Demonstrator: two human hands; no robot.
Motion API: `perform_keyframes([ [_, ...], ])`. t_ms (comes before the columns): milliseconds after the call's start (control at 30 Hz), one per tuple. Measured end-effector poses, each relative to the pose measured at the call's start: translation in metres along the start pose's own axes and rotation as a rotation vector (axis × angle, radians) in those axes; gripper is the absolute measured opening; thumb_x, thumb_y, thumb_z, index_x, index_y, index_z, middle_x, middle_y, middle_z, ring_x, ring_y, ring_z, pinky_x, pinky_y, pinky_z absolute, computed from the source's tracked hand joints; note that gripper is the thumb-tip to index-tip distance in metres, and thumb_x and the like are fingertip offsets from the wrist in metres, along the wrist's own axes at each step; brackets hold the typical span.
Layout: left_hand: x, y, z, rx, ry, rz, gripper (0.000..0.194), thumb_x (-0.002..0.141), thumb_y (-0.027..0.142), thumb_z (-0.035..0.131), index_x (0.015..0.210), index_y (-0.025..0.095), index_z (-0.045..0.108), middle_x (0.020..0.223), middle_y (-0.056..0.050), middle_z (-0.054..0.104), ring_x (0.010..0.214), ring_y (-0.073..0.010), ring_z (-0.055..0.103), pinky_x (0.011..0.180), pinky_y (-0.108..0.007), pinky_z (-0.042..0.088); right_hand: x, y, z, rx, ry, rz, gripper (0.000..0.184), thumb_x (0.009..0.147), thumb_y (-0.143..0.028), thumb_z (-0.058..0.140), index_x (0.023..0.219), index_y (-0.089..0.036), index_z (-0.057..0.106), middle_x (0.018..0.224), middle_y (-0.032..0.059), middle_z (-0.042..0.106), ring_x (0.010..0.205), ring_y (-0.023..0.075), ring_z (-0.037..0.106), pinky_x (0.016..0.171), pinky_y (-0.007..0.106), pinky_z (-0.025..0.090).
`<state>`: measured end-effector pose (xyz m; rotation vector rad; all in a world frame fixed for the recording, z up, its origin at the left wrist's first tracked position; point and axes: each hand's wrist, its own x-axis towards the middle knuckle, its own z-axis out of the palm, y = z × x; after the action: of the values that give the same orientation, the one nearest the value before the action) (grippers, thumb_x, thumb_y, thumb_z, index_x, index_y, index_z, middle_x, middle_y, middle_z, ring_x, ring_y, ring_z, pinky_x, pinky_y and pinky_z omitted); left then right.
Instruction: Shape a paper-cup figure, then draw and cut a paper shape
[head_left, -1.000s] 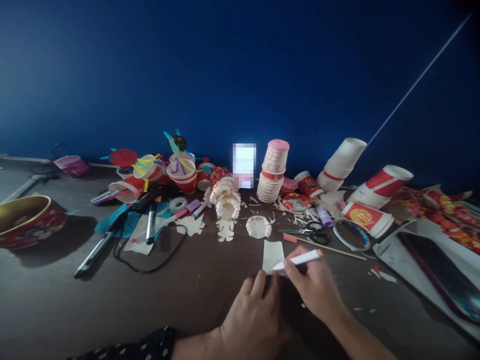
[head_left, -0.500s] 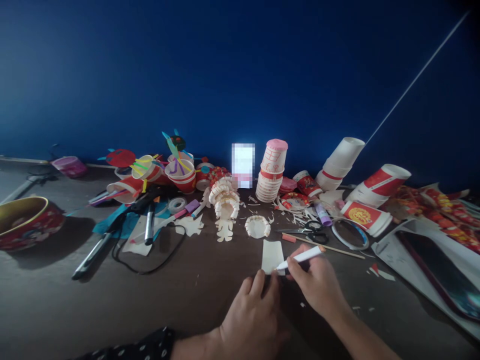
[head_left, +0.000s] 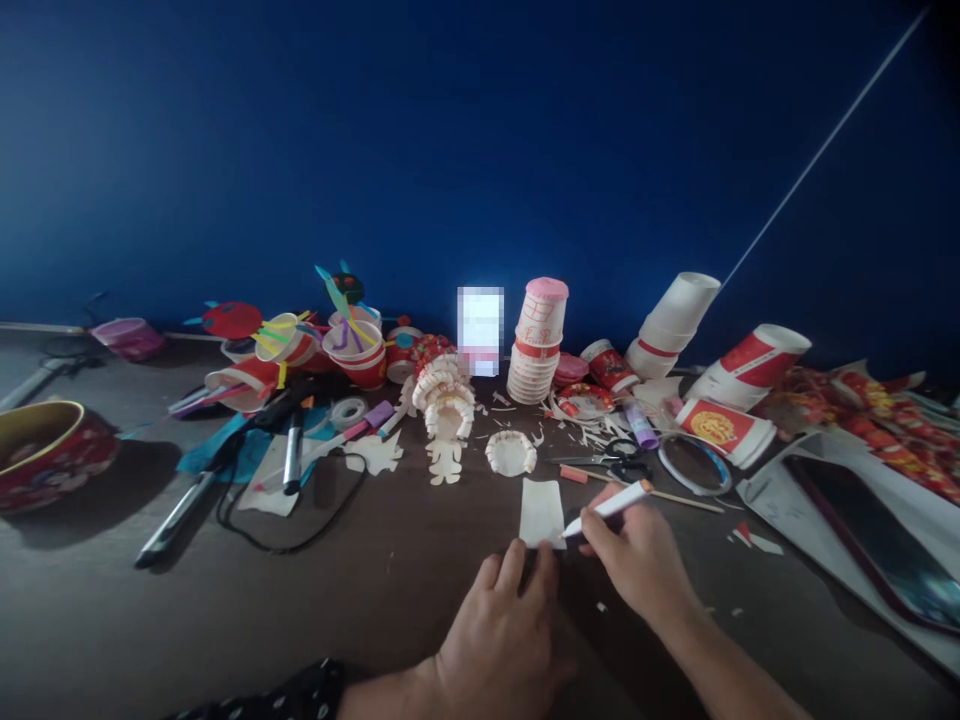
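Observation:
A cream paper strip [head_left: 541, 513] lies flat on the dark tabletop [head_left: 300, 600] in front of me. My left hand [head_left: 499, 630] sits at its lower edge, with the fingertips pressing on the paper. My right hand [head_left: 641, 560] grips a white marker [head_left: 611, 506] with an orange end, and its tip touches the strip's right edge near the bottom. Just beyond the strip are a fluted paper ring [head_left: 511, 453] and a paper doll cut-out [head_left: 445, 462].
Beyond my hands stand stacked paper cups [head_left: 537, 340], with scissors [head_left: 611, 460] to the right. A red-and-gold bowl [head_left: 45, 450] sits far left, near black markers and a cable. A dark tablet in a white sleeve [head_left: 862, 540] lies right, and paper scraps are scattered about.
The marker tip has moved right across the strip to its right edge. My right hand has shifted slightly right, and the whole scene has drifted slightly left as my head turned.

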<state>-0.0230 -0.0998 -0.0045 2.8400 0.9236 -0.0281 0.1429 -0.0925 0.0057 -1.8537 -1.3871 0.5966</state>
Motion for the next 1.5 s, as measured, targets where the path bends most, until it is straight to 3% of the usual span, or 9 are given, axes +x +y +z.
perform_keyframes([
  [267,0.000,0.000,0.002,0.003,0.038,0.005,0.056,0.078,0.051,0.039,0.118,0.014,0.048,0.131,-0.012,0.036,0.114,-0.0325,0.032,0.086,-0.044,0.035,0.000,0.001,0.001,0.010,0.016,0.058,0.016,0.072,-0.032,0.047,0.060,-0.022,0.050,0.050,-0.0004,0.062,0.047,0.0167,0.062,0.049,0.023,0.047],
  [500,-0.001,0.000,0.003,0.022,0.053,0.021,0.050,0.079,0.051,0.036,0.109,0.015,0.055,0.131,-0.011,0.036,0.114,-0.0321,0.032,0.085,-0.044,0.034,0.001,0.002,0.001,0.103,0.040,0.071,0.017,0.071,-0.035,0.049,0.062,-0.021,0.051,0.048,-0.0002,0.061,0.045,0.0173,0.061,0.046,0.024,0.049],
  [667,-0.001,-0.001,0.008,0.054,0.086,0.033,0.058,0.080,0.052,0.033,0.119,0.012,0.046,0.131,-0.013,0.035,0.114,-0.0314,0.033,0.085,-0.044,0.035,-0.002,-0.002,0.003,0.306,0.137,0.062,0.020,0.072,-0.039,0.051,0.065,-0.020,0.049,0.052,0.0001,0.057,0.051,0.0177,0.061,0.042,0.023,0.049],
  [767,0.000,-0.001,0.007,0.053,0.077,0.053,0.059,0.082,0.051,0.029,0.122,0.009,0.042,0.130,-0.015,0.036,0.115,-0.0304,0.031,0.085,-0.043,0.035,-0.007,-0.004,0.007,0.372,0.071,-0.004,0.020,0.076,-0.039,0.049,0.070,-0.020,0.048,0.056,0.0001,0.056,0.051,0.0158,0.059,0.047,0.024,0.051],
  [1000,-0.002,-0.003,0.005,0.026,0.067,0.044,0.060,0.082,0.048,0.030,0.125,0.007,0.036,0.130,-0.018,0.036,0.118,-0.0305,0.029,0.088,-0.042,0.035,-0.010,-0.003,0.015,0.248,-0.053,-0.100,0.017,0.080,-0.035,0.046,0.071,-0.021,0.047,0.060,0.0011,0.057,0.056,0.0162,0.060,0.052,0.024,0.050],
  [1500,-0.002,-0.003,0.005,-0.011,0.062,0.044,0.061,0.083,0.048,0.027,0.124,0.004,0.037,0.126,-0.022,0.038,0.119,-0.0322,0.029,0.089,-0.045,0.034,-0.008,-0.002,0.015,0.145,-0.033,-0.110,0.018,0.081,-0.036,0.042,0.071,-0.021,0.047,0.062,0.0024,0.062,0.059,0.0170,0.062,0.055,0.023,0.047],
])
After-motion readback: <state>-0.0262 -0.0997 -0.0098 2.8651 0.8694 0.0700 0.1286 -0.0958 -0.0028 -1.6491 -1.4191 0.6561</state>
